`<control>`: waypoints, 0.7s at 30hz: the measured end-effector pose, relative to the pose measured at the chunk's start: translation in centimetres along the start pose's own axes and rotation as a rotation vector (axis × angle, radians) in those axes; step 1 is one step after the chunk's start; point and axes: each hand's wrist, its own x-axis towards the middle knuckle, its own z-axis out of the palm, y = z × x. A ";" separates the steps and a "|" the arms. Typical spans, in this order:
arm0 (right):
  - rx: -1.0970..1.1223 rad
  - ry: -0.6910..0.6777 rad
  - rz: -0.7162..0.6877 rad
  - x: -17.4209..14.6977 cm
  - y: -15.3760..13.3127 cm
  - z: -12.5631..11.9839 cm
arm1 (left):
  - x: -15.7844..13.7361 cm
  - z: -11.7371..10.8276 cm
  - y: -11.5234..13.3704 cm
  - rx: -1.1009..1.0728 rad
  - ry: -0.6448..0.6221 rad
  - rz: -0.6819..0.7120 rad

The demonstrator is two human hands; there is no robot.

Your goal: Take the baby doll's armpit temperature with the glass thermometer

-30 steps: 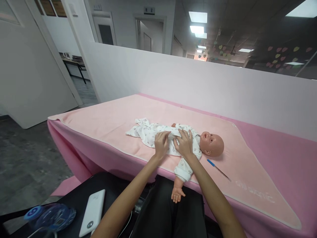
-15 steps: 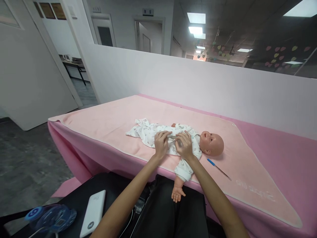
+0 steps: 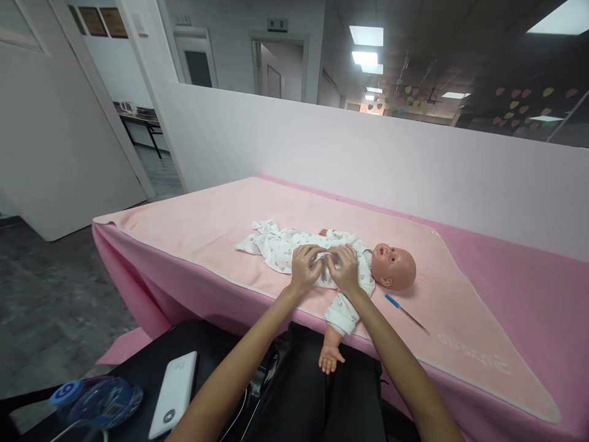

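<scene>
A baby doll lies on its back on a pale pink mat, head to the right, dressed in a white printed romper. My left hand and my right hand meet over the doll's torso. Fingers of both are pinched on the romper's front cloth, with thumbs and fingertips nearly touching. Exactly which edge or fastening they grip is hidden beneath the fingers. One doll arm hangs over the table's front edge toward my lap.
A blue-handled screwdriver-like tool lies on the mat right of the doll. To my left, a white power bank and a plastic water bottle rest on a black seat. A white partition stands behind the table.
My left hand has shifted slightly right, closing the gap to my right hand. The strip of cloth stretched between them has become mostly covered. The doll and tool stay put.
</scene>
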 end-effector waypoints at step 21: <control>-0.093 -0.035 0.059 0.0 0.5 0.4 | 0.1 0.4 -0.6 -0.029 0.076 -0.021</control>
